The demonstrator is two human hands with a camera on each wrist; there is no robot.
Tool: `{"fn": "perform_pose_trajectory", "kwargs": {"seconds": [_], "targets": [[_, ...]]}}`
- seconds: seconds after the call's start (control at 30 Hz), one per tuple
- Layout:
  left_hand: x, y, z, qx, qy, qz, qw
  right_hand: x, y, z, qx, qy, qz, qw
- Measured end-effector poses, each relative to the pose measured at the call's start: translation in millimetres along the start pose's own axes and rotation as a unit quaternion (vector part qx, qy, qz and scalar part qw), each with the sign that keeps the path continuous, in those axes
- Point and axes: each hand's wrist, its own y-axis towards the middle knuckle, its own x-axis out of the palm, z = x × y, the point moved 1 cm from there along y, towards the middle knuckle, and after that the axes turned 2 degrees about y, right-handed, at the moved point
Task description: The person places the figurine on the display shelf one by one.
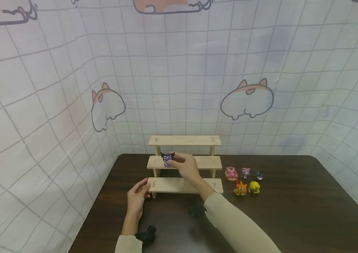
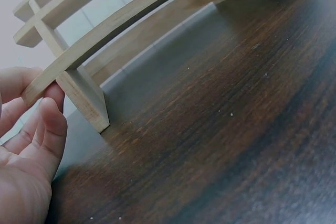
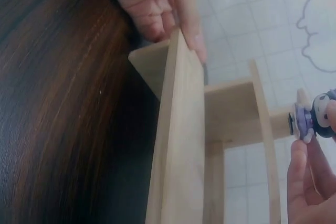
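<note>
The right hand (image 1: 186,167) pinches the dark-eared figurine (image 1: 167,161) at the left of the middle shelf (image 1: 205,162); the left hand (image 1: 136,196) grips the near shelf's (image 1: 182,185) left end. Placing seems underway; next calls for settling it upright, then letting go.

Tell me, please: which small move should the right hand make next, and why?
Probably lower the toy gently onto the middle shelf with the right hand. That hand holds the toy upright, and in the right wrist view it seems just apart from that shelf. The left hand grips the end of the bottom shelf, which may help steadiness.
</note>
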Motion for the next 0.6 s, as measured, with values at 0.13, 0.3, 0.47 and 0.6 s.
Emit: {"fn": "perform_pose_trajectory", "kwargs": {"seconds": [0.13, 0.3, 0.47, 0.6], "targets": [[0.6, -0.7, -0.6, -0.002, -0.005, -0.003, 1.0, 8, 4.4, 2, 0.001, -0.001, 0.006, 1.0], [0.6, -1.0, 0.1, -0.001, -0.006, -0.007, 1.0, 15, 11.2, 3, 0.005, 0.002, 0.013, 0.9999], [-0.1, -1.2, 1.4, 0.001, -0.006, -0.006, 1.0, 21, 17.1, 3, 0.01, -0.017, 0.03, 0.9994], [0.3, -1.8, 1.8, -0.003, -0.001, -0.008, 1.0, 25, 20.1, 3, 0.017, -0.019, 0.039, 0.9989]]}}
